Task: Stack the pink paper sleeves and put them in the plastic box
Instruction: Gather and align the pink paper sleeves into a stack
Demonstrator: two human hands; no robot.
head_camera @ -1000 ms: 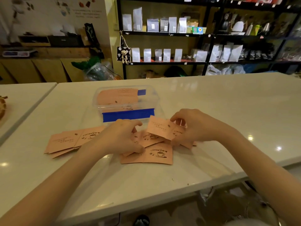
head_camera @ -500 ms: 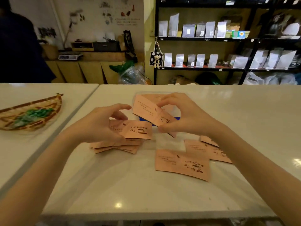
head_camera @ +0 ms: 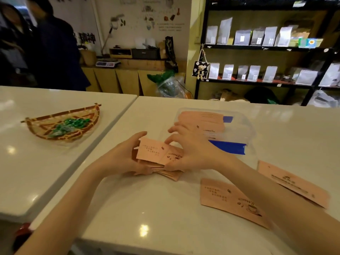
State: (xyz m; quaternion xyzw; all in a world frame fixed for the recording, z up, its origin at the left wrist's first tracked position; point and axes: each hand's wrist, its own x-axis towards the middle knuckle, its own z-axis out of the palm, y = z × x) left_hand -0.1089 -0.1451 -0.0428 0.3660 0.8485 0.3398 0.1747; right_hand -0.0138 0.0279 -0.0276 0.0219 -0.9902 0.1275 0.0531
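Both hands hold a stack of pink paper sleeves (head_camera: 154, 153) just above the white table, in the middle of the view. My left hand (head_camera: 123, 157) grips the stack's left end from below and behind. My right hand (head_camera: 191, 151) pinches its right end, thumb on the top sleeve. Behind my right hand stands the clear plastic box (head_camera: 244, 126) with blue clips, and several pink sleeves lie inside it. One loose sleeve (head_camera: 231, 201) lies flat under my right forearm. Another loose sleeve (head_camera: 292, 183) lies further right.
A woven bamboo tray (head_camera: 46, 126) with green wrapped sweets sits on the neighbouring table (head_camera: 27, 172) to the left, across a narrow gap. People in dark clothes (head_camera: 55, 52) stand behind that table. Black shelves (head_camera: 266, 48) of pouches line the back wall.
My hands have come together: the sleeve in my right hand now lies on top of the pile, and both hands hold the stack. The camera turned left, so the box sits further right.
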